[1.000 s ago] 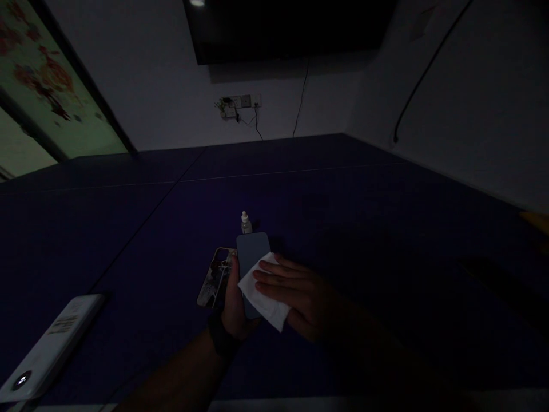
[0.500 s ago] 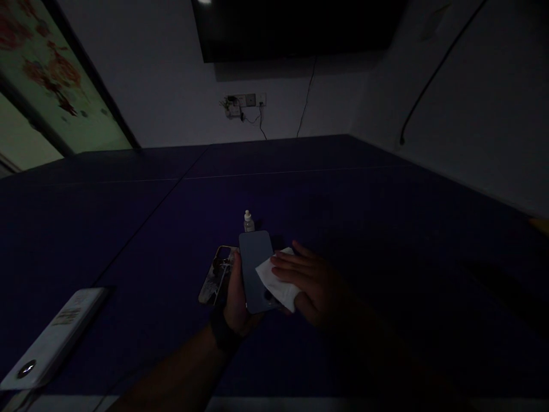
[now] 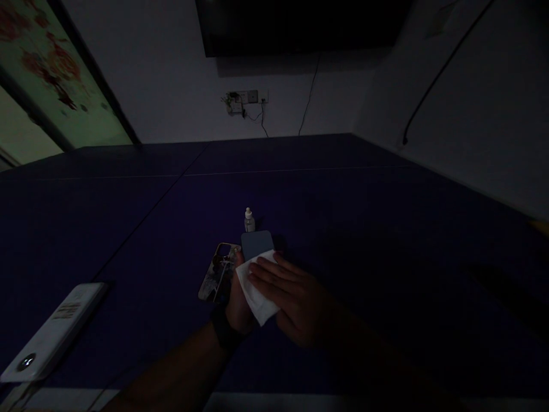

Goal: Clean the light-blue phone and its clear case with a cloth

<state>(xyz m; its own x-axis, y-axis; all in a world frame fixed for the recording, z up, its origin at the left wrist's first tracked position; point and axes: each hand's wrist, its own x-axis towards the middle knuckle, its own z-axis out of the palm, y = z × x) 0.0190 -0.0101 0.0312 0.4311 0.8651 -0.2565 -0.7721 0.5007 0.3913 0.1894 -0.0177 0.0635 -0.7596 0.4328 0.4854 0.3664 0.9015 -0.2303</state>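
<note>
My left hand [image 3: 239, 303] is wrapped round a blue-grey phone [image 3: 256, 242], whose back faces up; a dark band circles that wrist. Over the phone's lower part, my right hand [image 3: 295, 292] presses a white wipe [image 3: 259, 300] flat with its fingers stretched out. The wipe hides the phone's camera end and some of my left hand. Just left of the phone lies a patterned phone case [image 3: 218, 273] with a gold-edged camera opening. Beyond the phone's far end stands a small clear bottle [image 3: 249, 221] with a white cap.
A white device with a round lens-like spot [image 3: 55, 335] lies at the left on the dark blue tabletop [image 3: 343, 217]. Wall sockets [image 3: 244, 98] with cables and a dark screen [image 3: 300, 26] are on the far wall. The room is dim.
My right hand has slid the wipe left and toward me, across the phone's lower part. More of the phone is now covered. My left hand keeps hold of the phone.
</note>
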